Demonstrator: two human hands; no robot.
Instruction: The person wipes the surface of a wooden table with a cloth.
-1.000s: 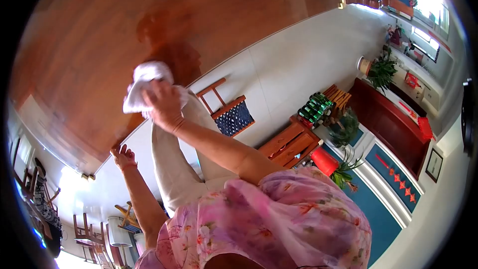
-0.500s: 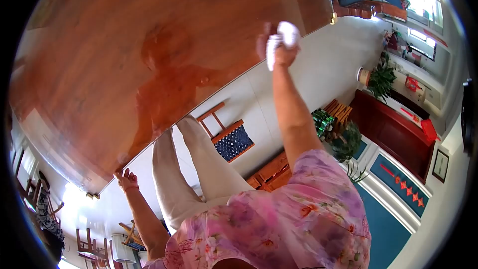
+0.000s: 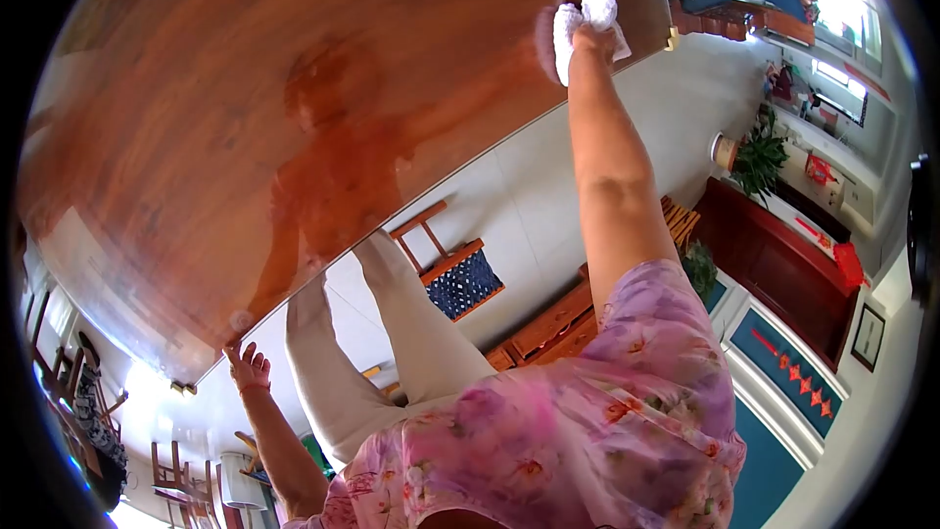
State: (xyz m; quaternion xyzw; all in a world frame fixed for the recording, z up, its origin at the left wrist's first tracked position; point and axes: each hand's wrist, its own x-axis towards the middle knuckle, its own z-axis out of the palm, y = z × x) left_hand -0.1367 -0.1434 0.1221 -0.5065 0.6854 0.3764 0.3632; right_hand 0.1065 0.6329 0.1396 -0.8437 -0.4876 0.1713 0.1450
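Note:
A white cloth (image 3: 599, 8) is bunched on the glossy brown tabletop (image 3: 431, 49), close to its right corner. My right hand (image 3: 589, 37) is closed on the cloth, with the arm stretched far forward; the cloth hides some of the fingers. At the table's near edge, toward the lower left, my left hand (image 3: 249, 366) touches the edge with its fingers apart and holds nothing. The tabletop reflects my upper body and arms.
A stool with a dark patterned seat (image 3: 462, 280) stands beside my legs. Farther right are a wooden cabinet (image 3: 548, 328), a potted plant (image 3: 759, 162) and a red-brown chest (image 3: 783, 255). Chairs (image 3: 176, 480) stand at the lower left. A brass-coloured fitting (image 3: 672, 38) marks the table corner.
My right hand has carried the cloth from near my body across the table to the right, then farther forward. My left hand has stayed by the edge, shifting slightly.

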